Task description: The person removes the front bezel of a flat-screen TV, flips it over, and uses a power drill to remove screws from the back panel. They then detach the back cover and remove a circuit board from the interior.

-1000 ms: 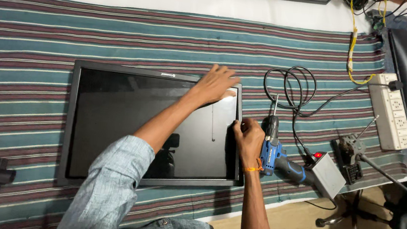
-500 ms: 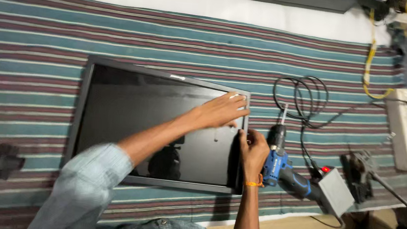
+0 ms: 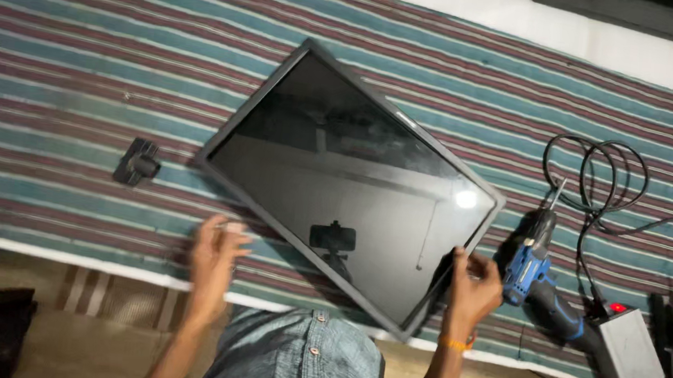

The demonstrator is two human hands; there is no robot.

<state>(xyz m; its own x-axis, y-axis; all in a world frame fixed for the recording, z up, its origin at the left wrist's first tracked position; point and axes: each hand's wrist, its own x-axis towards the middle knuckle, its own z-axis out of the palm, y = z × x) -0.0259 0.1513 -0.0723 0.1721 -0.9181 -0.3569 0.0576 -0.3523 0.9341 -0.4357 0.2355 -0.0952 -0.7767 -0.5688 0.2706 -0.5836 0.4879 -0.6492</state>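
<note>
Leftmost, a small black plastic stand piece (image 3: 138, 163) lies on the striped cloth in teal, maroon and white (image 3: 78, 49) that covers the surface. Next comes the left hand (image 3: 214, 261), open with fingers spread, hovering over the cloth's near edge just beside the lower left side of the flat black-framed monitor panel (image 3: 349, 184); it is blurred, and it holds nothing. The panel lies screen-up and turned at a slant across the cloth. At its lower right edge the right hand (image 3: 473, 287), an orange band at its wrist, is closed around the frame. Just beyond it a blue and black cordless drill (image 3: 538, 270) rests on the cloth, with a coiled black cable (image 3: 596, 185) behind and a grey box with a red button (image 3: 629, 349) further right.
</note>
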